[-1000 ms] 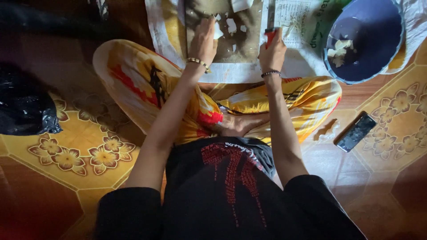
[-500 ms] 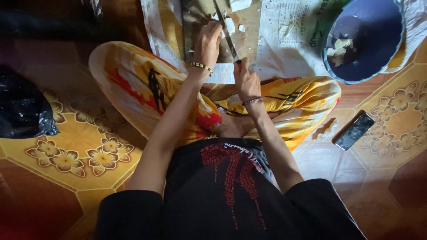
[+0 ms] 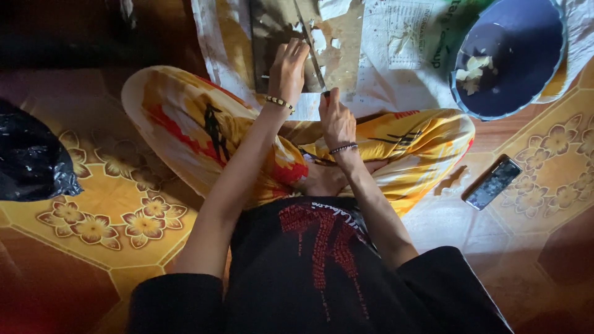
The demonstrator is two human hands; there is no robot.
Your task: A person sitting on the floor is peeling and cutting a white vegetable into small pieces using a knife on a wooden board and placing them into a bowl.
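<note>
Looking down from the head camera, we see a dark, stained cutting board (image 3: pixel 278 31) lying on printed paper (image 3: pixel 396 55) just beyond our crossed legs. Our left hand (image 3: pixel 288 68) rests flat on it, fingers loosely extended. Our right hand (image 3: pixel 336 119) is clenched around a long knife (image 3: pixel 309 46), its blade slanting across the board.

Two hands at work: the left hand (image 3: pixel 288 68) and the right hand (image 3: pixel 336 117), one bracelet on each wrist, so two bracelets. One knife (image 3: pixel 309 46), one dark cutting board (image 3: pixel 272 37). One blue bowl (image 3: pixel 510 59) up at the floor's far right corner. One phone (image 3: pixel 493 182) by the right edge, and one black bag (image 3: pixel 28 158) at the left edge.
</note>
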